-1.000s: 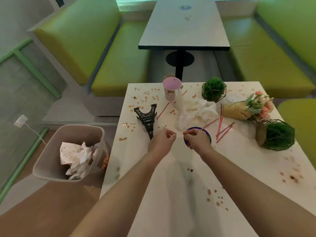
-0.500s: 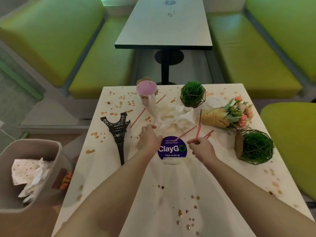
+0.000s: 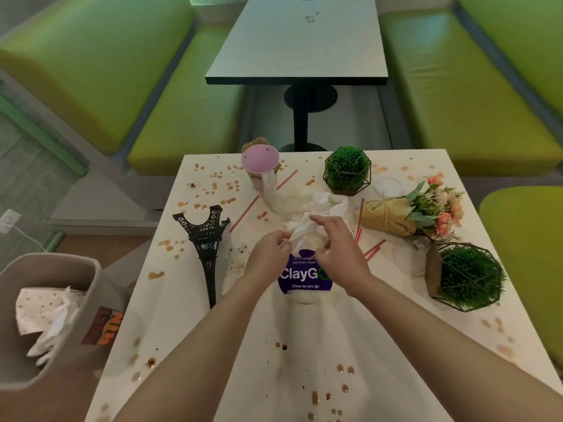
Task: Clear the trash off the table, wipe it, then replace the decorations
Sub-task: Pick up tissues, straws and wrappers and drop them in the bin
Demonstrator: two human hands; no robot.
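Note:
Crumpled white tissues (image 3: 316, 205) lie in a heap at the middle of the stained white table (image 3: 380, 345). My left hand (image 3: 269, 254) pinches the heap's near edge. My right hand (image 3: 338, 248) curls over the same tissue from the right. Just below both hands sits a purple ClayGo sign (image 3: 300, 277). Red straws (image 3: 361, 220) lie scattered around the heap. A pink cup (image 3: 260, 161) stands at the far side. A black Eiffel Tower model (image 3: 207, 239) lies flat on the left. Two green ball plants (image 3: 347, 169) (image 3: 469, 275) and a wrapped flower bouquet (image 3: 411, 214) lie on the right.
A grey bin (image 3: 61, 315) holding used tissues stands on the floor at the table's left. Brown spill drops dot the tabletop. A white lid (image 3: 388, 187) lies near the far plant. Green benches and a second table (image 3: 301, 41) stand beyond.
Both hands moved forward from beside the purple sign onto the tissue heap and closed on it. The view has shifted closer to the table.

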